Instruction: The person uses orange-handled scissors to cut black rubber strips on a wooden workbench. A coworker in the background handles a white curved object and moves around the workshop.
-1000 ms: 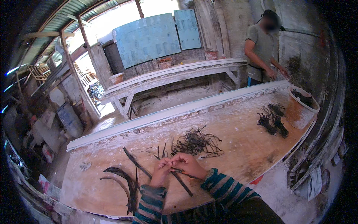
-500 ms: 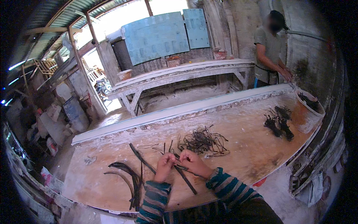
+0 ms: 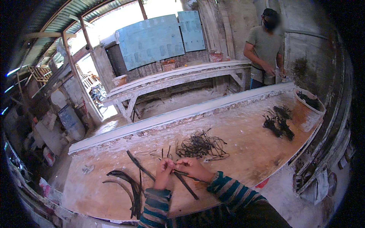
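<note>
My left hand [image 3: 164, 171] and my right hand [image 3: 196, 169] meet over the near middle of the table, fingertips pinched close together. Between them runs a thin dark strip [image 3: 185, 174], part of it trailing under my right hand; the fingers hide its ends. A straight dark strip [image 3: 187, 186] lies below the hands, slanting toward me. Left of my left hand are a longer dark strip [image 3: 140, 164] and a bunch of curved black strips [image 3: 133, 188]. Just beyond my hands sits a loose tangle of thin dark cord [image 3: 201, 145].
Tied dark bundles [image 3: 279, 123] lie at the right beside a stained bucket [image 3: 310, 114] holding more dark material. A pale raised ledge [image 3: 182, 117] borders the table's far side. Behind it stand a long whitened bench [image 3: 182, 78] and a person [image 3: 265, 49] at the right.
The view has shifted slightly, moving the scene leftward in the picture. My fingertips have come closer together. The person at the back has lowered and spread their hands.
</note>
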The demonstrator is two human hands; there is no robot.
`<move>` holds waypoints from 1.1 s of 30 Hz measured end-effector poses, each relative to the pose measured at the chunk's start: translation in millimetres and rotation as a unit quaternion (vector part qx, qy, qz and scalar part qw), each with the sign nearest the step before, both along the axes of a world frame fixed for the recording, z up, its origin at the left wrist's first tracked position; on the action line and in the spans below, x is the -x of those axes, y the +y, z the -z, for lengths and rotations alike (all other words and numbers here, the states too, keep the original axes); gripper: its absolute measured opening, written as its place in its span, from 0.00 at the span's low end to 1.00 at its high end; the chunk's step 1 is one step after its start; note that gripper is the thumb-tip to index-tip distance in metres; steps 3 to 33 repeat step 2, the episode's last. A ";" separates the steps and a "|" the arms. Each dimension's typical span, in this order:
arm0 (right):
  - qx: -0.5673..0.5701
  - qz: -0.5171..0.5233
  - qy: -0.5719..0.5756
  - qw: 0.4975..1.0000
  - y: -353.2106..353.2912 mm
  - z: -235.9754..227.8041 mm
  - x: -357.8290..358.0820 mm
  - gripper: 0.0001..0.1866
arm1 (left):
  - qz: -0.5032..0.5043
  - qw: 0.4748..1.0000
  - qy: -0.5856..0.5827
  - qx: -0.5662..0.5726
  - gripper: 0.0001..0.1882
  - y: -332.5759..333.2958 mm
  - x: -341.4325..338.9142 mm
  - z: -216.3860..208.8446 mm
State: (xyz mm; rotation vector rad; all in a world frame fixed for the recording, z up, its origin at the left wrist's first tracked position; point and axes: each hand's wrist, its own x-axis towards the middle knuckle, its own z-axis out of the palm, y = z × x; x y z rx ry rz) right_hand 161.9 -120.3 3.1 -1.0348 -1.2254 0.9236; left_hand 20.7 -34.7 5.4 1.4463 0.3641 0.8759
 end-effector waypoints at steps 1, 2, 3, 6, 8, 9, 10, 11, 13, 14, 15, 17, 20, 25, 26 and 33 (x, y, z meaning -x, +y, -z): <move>-0.002 -0.012 -0.003 1.000 0.6 -3.4 2.1 0.13 | -0.006 1.000 0.004 -0.007 0.09 0.0 1.8 -0.9; 0.018 -0.007 0.007 1.000 -3.2 -7.9 3.2 0.13 | -0.005 1.000 0.003 -0.006 0.09 -0.3 0.8 0.0; 0.018 -0.007 0.007 1.000 -3.2 -7.9 3.2 0.13 | -0.005 1.000 0.003 -0.006 0.09 -0.3 0.8 0.0; 0.018 -0.007 0.007 1.000 -3.2 -7.9 3.2 0.13 | -0.005 1.000 0.003 -0.006 0.09 -0.3 0.8 0.0; 0.018 -0.007 0.007 1.000 -3.2 -7.9 3.2 0.13 | -0.005 1.000 0.003 -0.006 0.09 -0.3 0.8 0.0; 0.018 -0.007 0.007 1.000 -3.2 -7.9 3.2 0.13 | -0.005 1.000 0.003 -0.006 0.09 -0.3 0.8 0.0; 0.018 -0.007 0.007 1.000 -3.2 -7.9 3.2 0.13 | -0.005 1.000 0.003 -0.006 0.09 -0.3 0.8 0.0; 0.018 -0.007 0.007 1.000 -3.2 -7.9 3.2 0.13 | -0.005 1.000 0.003 -0.006 0.09 -0.3 0.8 0.0; 0.018 -0.007 0.007 1.000 -3.2 -7.9 3.2 0.13 | -0.005 1.000 0.003 -0.006 0.09 -0.3 0.8 0.0; 0.018 -0.007 0.007 1.000 -3.2 -7.9 3.2 0.13 | -0.005 1.000 0.003 -0.006 0.09 -0.3 0.8 0.0; 0.018 -0.007 0.007 1.000 -3.2 -7.9 3.2 0.13 | -0.005 1.000 0.003 -0.006 0.09 -0.3 0.8 0.0; 0.018 -0.007 0.007 1.000 -3.2 -7.9 3.2 0.13 | -0.005 1.000 0.003 -0.006 0.09 -0.3 0.8 0.0; 0.018 -0.007 0.007 1.000 -3.2 -7.9 3.2 0.13 | -0.005 1.000 0.003 -0.006 0.09 -0.3 0.8 0.0; 0.018 -0.007 0.007 1.000 -3.2 -7.9 3.2 0.13 | -0.005 1.000 0.003 -0.006 0.09 -0.3 0.8 0.0; 0.018 -0.007 0.007 1.000 -3.2 -7.9 3.2 0.13 | -0.005 1.000 0.003 -0.006 0.09 -0.3 0.8 0.0; 0.018 -0.007 0.007 1.000 -3.2 -7.9 3.2 0.13 | -0.005 1.000 0.003 -0.006 0.09 -0.3 0.8 0.0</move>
